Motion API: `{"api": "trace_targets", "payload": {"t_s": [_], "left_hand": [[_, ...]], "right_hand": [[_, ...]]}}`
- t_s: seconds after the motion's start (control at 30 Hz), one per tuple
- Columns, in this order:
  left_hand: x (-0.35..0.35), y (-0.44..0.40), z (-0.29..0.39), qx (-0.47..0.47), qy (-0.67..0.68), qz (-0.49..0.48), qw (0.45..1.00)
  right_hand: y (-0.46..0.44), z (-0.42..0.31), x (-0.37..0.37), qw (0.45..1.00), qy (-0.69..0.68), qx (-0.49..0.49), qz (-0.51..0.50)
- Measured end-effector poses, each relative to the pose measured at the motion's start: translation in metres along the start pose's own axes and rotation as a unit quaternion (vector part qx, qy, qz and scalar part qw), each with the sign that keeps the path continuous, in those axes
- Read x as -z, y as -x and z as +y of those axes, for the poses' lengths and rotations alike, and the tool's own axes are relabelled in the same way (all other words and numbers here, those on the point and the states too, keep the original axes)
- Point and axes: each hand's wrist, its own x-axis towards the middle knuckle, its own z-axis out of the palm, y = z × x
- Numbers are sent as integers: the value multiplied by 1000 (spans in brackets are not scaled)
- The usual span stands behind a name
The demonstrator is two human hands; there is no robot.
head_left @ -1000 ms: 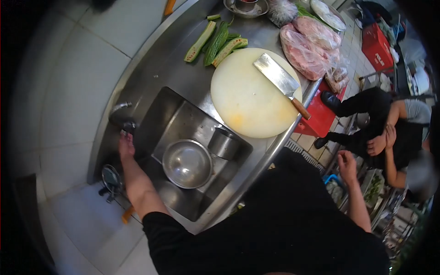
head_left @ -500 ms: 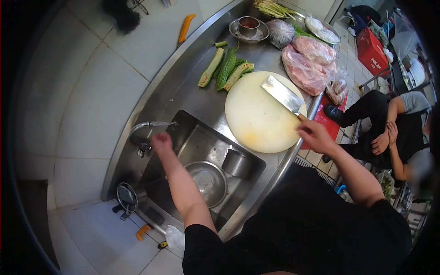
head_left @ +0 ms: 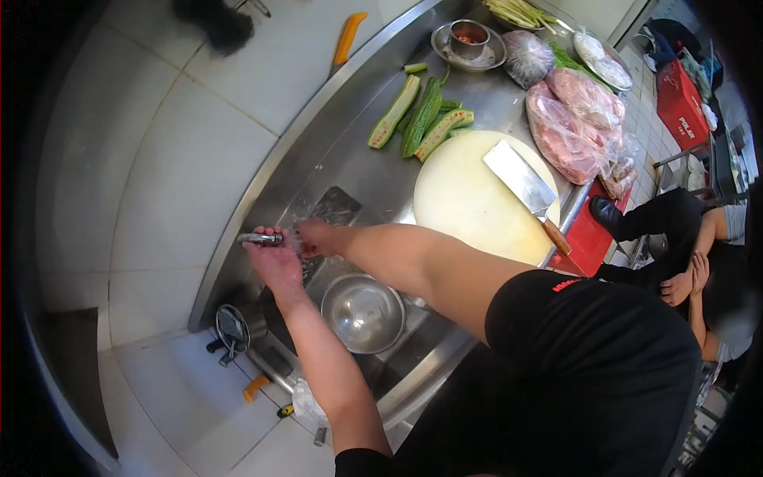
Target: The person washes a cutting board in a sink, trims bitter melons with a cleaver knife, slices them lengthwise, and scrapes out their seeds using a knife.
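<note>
A steel desk (head_left: 350,151) curves across the frame from upper right to lower left, with one sink (head_left: 278,327) let into it below centre. One round board (head_left: 469,199) sits right of centre, and two big bags of meat (head_left: 560,131) lie toward the upper right. I count one bowl (head_left: 363,316) in the sink, one cleaver (head_left: 520,176) slanting across the board, and at least four long gourd pieces (head_left: 421,119) above it, plus a stub.

Left of centre, the one tap (head_left: 258,238) has its spout lying left to right. It's just above the left hand (head_left: 274,262), the nearer one, whose fingers are loosely spread; the right hand (head_left: 315,237) is just right of the spout's end, fingers bent, and whether it pinches anything I can't tell.
</note>
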Motion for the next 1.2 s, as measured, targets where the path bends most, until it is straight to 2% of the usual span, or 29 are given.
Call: {"api": "trace_targets", "payload": {"t_s": [0.03, 0.07, 0.13, 0.17, 0.2, 0.23, 0.27, 0.3, 0.33, 0.37, 0.4, 0.43, 0.5, 0.57, 0.6, 0.63, 0.7, 0.73, 0.8, 0.83, 0.9, 0.93, 0.97, 1.0, 1.03, 1.07, 1.13, 1.17, 1.2], "left_hand": [[15, 2, 4, -1, 0, 9, 1000], [27, 3, 6, -3, 2, -30, 1000], [41, 9, -2, -4, 7, -69, 998], [40, 13, -11, -22, -35, 28, 999], [41, 13, -20, -40, -75, 125, 989], [84, -5, -42, 13, -149, 65, 987], [90, -3, -60, 65, -128, 65, 988], [90, 2, -78, 117, -106, 63, 985], [94, 2, -92, 119, -101, 58, 986], [102, 6, -104, 181, -69, 23, 981], [108, 8, -117, 241, -33, -10, 970], [111, 5, -127, 231, -93, 35, 968], [148, -17, -116, 155, -211, 53, 964], [174, -38, -77, 36, -151, 130, 979], [198, -66, -56, 15, -230, 193, 954], [186, -79, -37, -36, -196, 297, 934], [202, -116, -3, -18, -306, 261, 915], [191, -125, 5, 15, -351, 260, 900], [182, -129, 3, 31, -297, 193, 935], [182, -126, 6, 33, -293, 210, 932], [178, -121, 9, 76, -345, 198, 915], [195, -129, 11, 77, -344, 202, 914], [220, -147, 10, 109, -363, 175, 909], [231, -162, 6, 143, -382, 143, 902], [226, -163, 10, 150, -350, 169, 909], [231, -168, 13, 157, -352, 161, 908], [246, -175, 23, 192, -275, 126, 934], [244, -166, 26, 194, -274, 120, 934], [241, -153, 33, 169, -296, 54, 938]], "right_hand": [[3, 6, -10, 998, -39, -18, 42], [3, 11, -13, 998, -34, -24, 42], [2, 19, -15, 987, 149, -57, 5], [-2, 32, -8, 986, 154, -56, 5], [-4, 52, 2, 931, 358, 71, -19], [-1, 64, 10, 817, 542, 193, -42], [23, 64, 8, 815, 545, 193, -40], [58, 56, 5, 840, 514, 172, 19], [82, 48, 10, 860, 481, 151, 79], [89, 49, 21, 859, 483, 149, 82], [94, 47, 34, 799, 572, 178, 47], [102, 49, 46, 730, 654, 200, 5], [130, 38, 67, 717, 675, 173, -8], [152, 28, 91, 714, 671, 201, -14], [165, 22, 102, 713, 673, 194, -21], [174, 16, 114, 701, 679, 216, -32], [196, 4, 135, 694, 678, 241, -24], [207, -1, 146, 727, 641, 246, -20], [241, -12, 156, 775, 582, 246, -13], [258, -17, 161, 800, 553, 235, 5], [293, -24, 179, 757, 578, 296, 69], [312, -24, 192, 765, 557, 301, 114], [332, -28, 208, 743, 579, 303, 147], [359, -37, 206, 727, 597, 267, 211], [379, -41, 219, 710, 610, 245, 252], [392, -35, 246, 642, 652, 296, 273], [419, -33, 272, 598, 677, 257, 342], [424, -32, 279, 596, 677, 256, 348], [429, -29, 285, 585, 686, 241, 360]]}}
